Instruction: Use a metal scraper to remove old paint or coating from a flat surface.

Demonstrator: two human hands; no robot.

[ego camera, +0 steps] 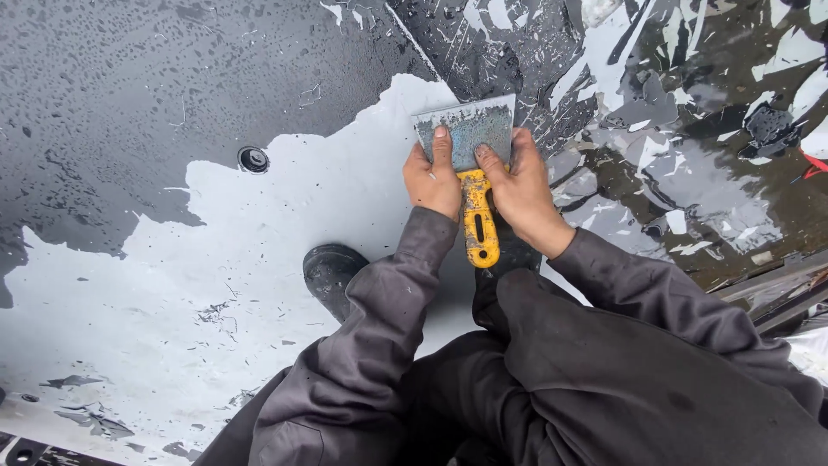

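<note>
Both my hands grip a wide metal scraper [466, 129] with a yellow handle [479, 226]. My left hand [433, 177] holds the blade's left side with a finger pressed on the metal. My right hand [517, 185] holds the right side, one finger on the blade. The blade's edge rests at the border between bare light grey surface [259, 259] and dark wet paint [129, 86]. My sleeves are dark grey.
My black shoe [332, 272] stands on the bare patch by my left arm. A small round black plug [253, 159] sits in the surface at the left. Peeled paint flakes and scraps [690, 155] litter the right side. A metal edge [768, 289] runs at the right.
</note>
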